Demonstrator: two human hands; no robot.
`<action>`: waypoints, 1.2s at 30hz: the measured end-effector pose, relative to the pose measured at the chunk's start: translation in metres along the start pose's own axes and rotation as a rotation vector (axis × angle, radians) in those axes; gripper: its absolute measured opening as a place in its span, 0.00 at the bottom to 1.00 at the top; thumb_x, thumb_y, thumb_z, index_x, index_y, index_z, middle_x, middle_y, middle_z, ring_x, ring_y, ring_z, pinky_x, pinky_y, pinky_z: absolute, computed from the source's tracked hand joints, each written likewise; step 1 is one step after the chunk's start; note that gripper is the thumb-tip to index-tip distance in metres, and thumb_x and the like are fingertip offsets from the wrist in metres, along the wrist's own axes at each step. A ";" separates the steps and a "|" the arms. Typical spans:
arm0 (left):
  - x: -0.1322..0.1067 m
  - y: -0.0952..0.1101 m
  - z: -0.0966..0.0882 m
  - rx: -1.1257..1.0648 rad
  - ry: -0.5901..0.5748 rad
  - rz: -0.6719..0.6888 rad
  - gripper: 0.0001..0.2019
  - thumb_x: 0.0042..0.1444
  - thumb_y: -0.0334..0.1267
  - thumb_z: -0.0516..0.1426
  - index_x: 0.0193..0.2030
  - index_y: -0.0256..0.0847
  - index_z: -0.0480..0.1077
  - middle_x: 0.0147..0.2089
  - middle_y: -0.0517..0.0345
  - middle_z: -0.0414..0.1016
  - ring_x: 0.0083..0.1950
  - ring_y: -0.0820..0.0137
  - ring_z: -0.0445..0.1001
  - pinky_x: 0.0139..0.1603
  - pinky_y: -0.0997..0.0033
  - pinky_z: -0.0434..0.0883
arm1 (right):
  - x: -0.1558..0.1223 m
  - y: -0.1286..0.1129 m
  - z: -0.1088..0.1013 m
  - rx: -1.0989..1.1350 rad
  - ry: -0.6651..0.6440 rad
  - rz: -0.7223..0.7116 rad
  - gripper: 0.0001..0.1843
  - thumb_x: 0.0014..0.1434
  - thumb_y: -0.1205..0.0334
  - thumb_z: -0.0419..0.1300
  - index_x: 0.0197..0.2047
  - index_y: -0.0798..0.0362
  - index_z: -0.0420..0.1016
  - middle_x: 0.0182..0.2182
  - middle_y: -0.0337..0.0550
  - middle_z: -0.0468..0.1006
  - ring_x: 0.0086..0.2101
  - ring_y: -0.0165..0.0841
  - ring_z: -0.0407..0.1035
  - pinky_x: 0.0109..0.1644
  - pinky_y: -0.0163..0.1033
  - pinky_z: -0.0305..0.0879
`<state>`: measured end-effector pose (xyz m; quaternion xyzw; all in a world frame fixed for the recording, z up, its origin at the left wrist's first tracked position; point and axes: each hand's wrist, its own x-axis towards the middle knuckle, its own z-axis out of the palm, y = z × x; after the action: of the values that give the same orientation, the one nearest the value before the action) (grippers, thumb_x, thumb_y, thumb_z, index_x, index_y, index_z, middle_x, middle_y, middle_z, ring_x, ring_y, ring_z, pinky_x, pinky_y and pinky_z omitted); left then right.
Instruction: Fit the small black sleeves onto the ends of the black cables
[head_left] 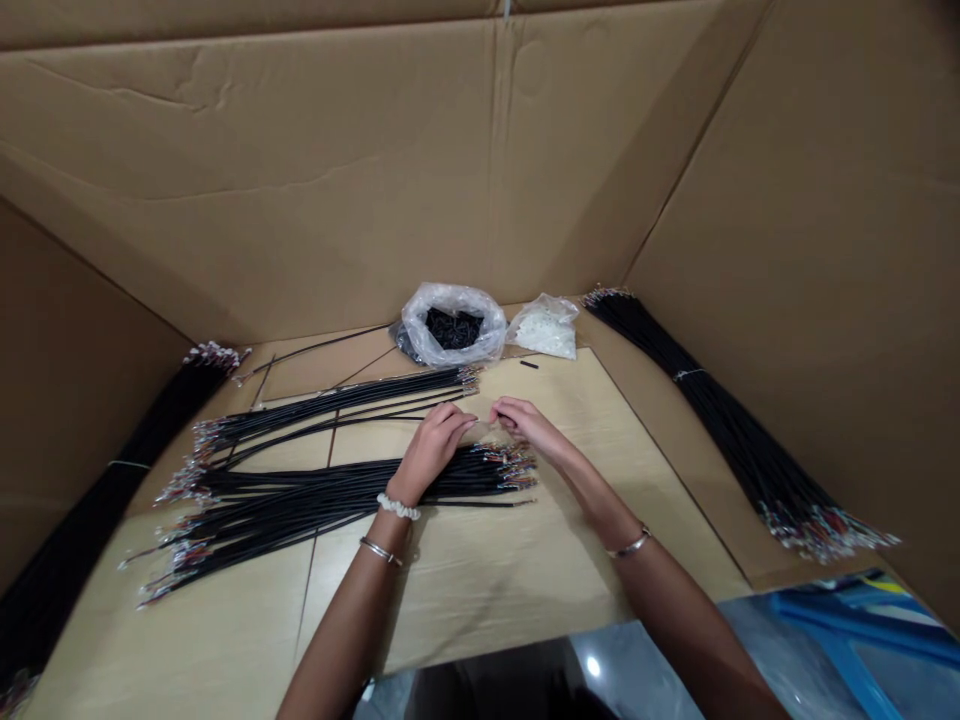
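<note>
My left hand (435,438) is closed in a pinch on the end of a thin black cable (390,417), which trails off to the left. Just right of it, my right hand (525,422) has its thumb and fingers pressed together by the cable's tip. Whatever sits in that pinch is too small to make out. Under my left wrist lies a pile of black cables (300,490) with bare coloured wire ends. A smaller row of the same cables (360,388) lies beyond my hands.
Behind my hands stand an open plastic bag (491,330) of small black pieces and a clear bag of white pieces (546,330). A short black tube (529,365) lies nearby. Tied cable bundles lie at left (112,500) and right (697,400). Cardboard walls (300,180) enclose the table.
</note>
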<state>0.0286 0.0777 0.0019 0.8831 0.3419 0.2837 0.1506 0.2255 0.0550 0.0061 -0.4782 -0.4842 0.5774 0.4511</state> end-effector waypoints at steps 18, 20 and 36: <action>-0.004 0.011 0.000 0.182 0.257 0.213 0.08 0.59 0.33 0.53 0.41 0.37 0.72 0.38 0.58 0.70 0.41 0.82 0.64 0.44 0.81 0.61 | -0.005 -0.001 0.013 -0.247 -0.186 -0.238 0.23 0.59 0.44 0.53 0.28 0.57 0.64 0.25 0.39 0.62 0.29 0.27 0.55 0.33 0.33 0.52; -0.004 0.011 0.001 0.188 0.281 0.216 0.08 0.59 0.32 0.53 0.41 0.38 0.72 0.37 0.58 0.70 0.41 0.82 0.64 0.43 0.81 0.60 | -0.003 0.002 0.011 -0.136 -0.173 -0.130 0.20 0.57 0.46 0.54 0.29 0.57 0.66 0.25 0.38 0.59 0.26 0.26 0.52 0.28 0.33 0.48; -0.003 0.022 -0.002 -0.232 0.208 -0.106 0.13 0.59 0.42 0.54 0.35 0.35 0.73 0.36 0.57 0.71 0.39 0.83 0.67 0.43 0.82 0.64 | -0.008 -0.003 0.014 0.342 -0.131 -0.011 0.25 0.45 0.49 0.69 0.36 0.58 0.65 0.26 0.38 0.70 0.17 0.17 0.46 0.19 0.30 0.36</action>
<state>0.0369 0.0599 0.0130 0.8064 0.3665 0.4031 0.2302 0.2125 0.0457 0.0109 -0.3531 -0.4099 0.6787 0.4967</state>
